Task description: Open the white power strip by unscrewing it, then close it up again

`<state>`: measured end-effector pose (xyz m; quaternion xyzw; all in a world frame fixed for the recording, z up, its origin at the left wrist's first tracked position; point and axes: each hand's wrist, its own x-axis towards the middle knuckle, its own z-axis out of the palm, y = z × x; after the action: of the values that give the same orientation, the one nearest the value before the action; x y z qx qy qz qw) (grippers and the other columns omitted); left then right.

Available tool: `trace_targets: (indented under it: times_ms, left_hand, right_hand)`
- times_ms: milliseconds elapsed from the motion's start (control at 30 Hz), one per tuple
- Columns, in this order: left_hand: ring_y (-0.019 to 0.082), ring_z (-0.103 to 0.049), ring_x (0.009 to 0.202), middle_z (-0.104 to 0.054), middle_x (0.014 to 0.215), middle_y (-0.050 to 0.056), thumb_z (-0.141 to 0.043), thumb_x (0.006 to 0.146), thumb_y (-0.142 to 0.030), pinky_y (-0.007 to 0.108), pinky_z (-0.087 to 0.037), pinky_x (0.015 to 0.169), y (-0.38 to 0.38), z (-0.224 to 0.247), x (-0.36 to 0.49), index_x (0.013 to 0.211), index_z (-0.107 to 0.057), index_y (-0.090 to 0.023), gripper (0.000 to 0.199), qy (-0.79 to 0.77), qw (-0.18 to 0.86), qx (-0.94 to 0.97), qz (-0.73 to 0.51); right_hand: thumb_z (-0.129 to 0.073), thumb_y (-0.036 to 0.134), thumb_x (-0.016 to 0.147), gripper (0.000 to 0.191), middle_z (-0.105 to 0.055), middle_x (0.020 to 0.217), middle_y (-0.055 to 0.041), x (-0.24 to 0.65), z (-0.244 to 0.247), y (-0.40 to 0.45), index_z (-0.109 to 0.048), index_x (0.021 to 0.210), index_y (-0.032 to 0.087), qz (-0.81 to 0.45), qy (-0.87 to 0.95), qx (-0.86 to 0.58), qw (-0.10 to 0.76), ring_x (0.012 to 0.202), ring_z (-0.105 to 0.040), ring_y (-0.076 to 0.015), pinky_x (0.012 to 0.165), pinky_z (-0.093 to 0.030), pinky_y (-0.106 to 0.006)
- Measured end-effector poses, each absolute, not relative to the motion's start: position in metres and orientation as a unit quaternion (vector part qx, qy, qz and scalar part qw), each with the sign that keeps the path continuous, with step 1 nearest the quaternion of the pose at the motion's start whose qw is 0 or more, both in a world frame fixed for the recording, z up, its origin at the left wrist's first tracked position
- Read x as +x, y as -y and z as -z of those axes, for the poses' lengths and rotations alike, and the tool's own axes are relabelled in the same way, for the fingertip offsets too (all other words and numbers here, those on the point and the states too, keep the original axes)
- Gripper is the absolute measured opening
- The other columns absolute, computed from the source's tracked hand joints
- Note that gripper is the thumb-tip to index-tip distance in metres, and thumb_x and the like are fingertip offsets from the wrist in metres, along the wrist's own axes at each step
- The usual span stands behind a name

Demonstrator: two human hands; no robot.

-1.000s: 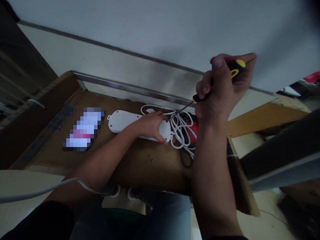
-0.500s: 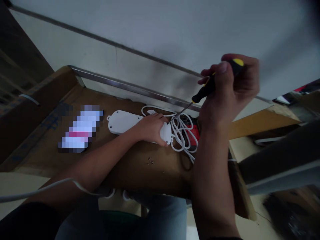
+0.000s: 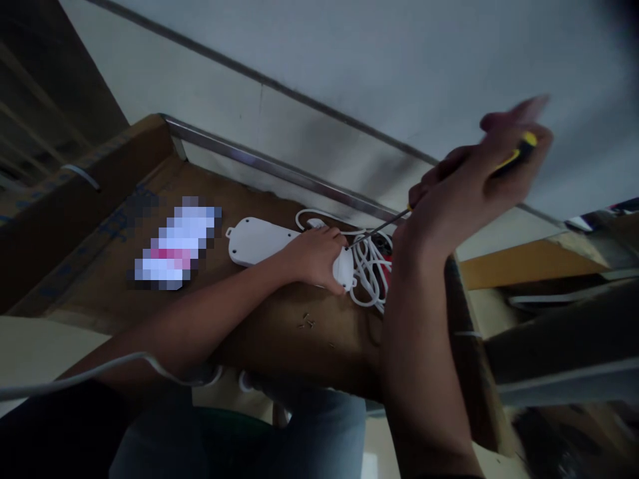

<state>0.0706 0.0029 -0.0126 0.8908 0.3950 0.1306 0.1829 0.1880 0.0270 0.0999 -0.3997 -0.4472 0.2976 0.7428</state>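
A white power strip (image 3: 259, 241) lies with its screw-hole side up in a cardboard tray. My left hand (image 3: 317, 258) is closed over its right part, thumb at the near edge and fingers at the far edge. In my right hand (image 3: 479, 176), raised to the right, is a black and yellow screwdriver (image 3: 380, 227). Its shaft slants down to the left, with the tip at a screw hole near the strip's right end. The hand hides most of the handle. Several small screws (image 3: 308, 322) lie loose on the cardboard nearer to me.
A coiled white cable (image 3: 368, 271) lies right of the strip, over a partly hidden red and black object (image 3: 386, 266). A pixelated bright phone-like rectangle (image 3: 177, 243) is at left. Cardboard walls (image 3: 120, 156) and a metal rail (image 3: 279, 169) border the tray.
My right hand has turned about the screwdriver handle, its wrist bent and fingers now pointing up and away. The tip remains at the hole. The whole view has shifted slightly.
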Motion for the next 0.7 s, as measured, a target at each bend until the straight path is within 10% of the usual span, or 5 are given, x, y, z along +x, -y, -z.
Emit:
trace_targets:
  times_ms: [267, 367, 500, 700]
  left_hand:
    - [0.037, -0.062, 0.124, -0.066, 0.132, 0.019, -0.087, 0.063, -0.063, 0.044, -0.046, 0.108, -0.008, 0.018, 0.07, 0.136, -0.063, -0.011, 0.093, -0.373, 0.173, 0.9, -0.147]
    - [0.037, -0.062, 0.122, -0.068, 0.13, 0.019, -0.086, 0.062, -0.064, 0.046, -0.047, 0.108, -0.009, 0.02, 0.07, 0.135, -0.063, -0.012, 0.093, -0.366, 0.173, 0.901, -0.155]
    - [0.038, -0.062, 0.124, -0.067, 0.13, 0.02, -0.086, 0.063, -0.064, 0.045, -0.047, 0.11, -0.009, 0.019, 0.07, 0.135, -0.063, -0.011, 0.092, -0.367, 0.18, 0.901, -0.148]
    - [0.037, -0.063, 0.122, -0.067, 0.129, 0.019, -0.086, 0.064, -0.065, 0.044, -0.046, 0.11, -0.007, 0.016, 0.069, 0.135, -0.063, -0.01, 0.092, -0.379, 0.174, 0.895, -0.156]
  right_hand:
    - [-0.067, 0.044, 0.08, 0.021, -0.071, 0.096, -0.0013, 0.219, -0.103, -0.041, -0.073, 0.073, 0.026, -0.35, 0.59, -0.244, 0.686, 0.08, -0.072, -0.0143, 0.053, -0.057, -0.025]
    - [-0.065, 0.046, 0.069, 0.027, -0.071, 0.089, 0.0005, 0.233, -0.102, -0.05, -0.049, 0.061, 0.026, -0.433, 0.549, -0.204, 0.685, 0.058, -0.061, -0.0105, 0.039, -0.043, -0.023]
    - [-0.057, 0.054, 0.072, 0.038, -0.039, 0.052, 0.0113, 0.233, -0.104, -0.049, -0.029, 0.068, 0.027, -0.412, 0.582, -0.278, 0.644, 0.033, -0.003, -0.0037, 0.028, -0.002, -0.022]
    - [-0.054, 0.048, 0.098, 0.023, -0.028, 0.058, 0.0105, 0.2, -0.097, -0.049, -0.051, 0.089, 0.028, -0.201, 0.501, -0.355, 0.763, 0.04, -0.015, -0.0066, 0.037, -0.009, -0.021]
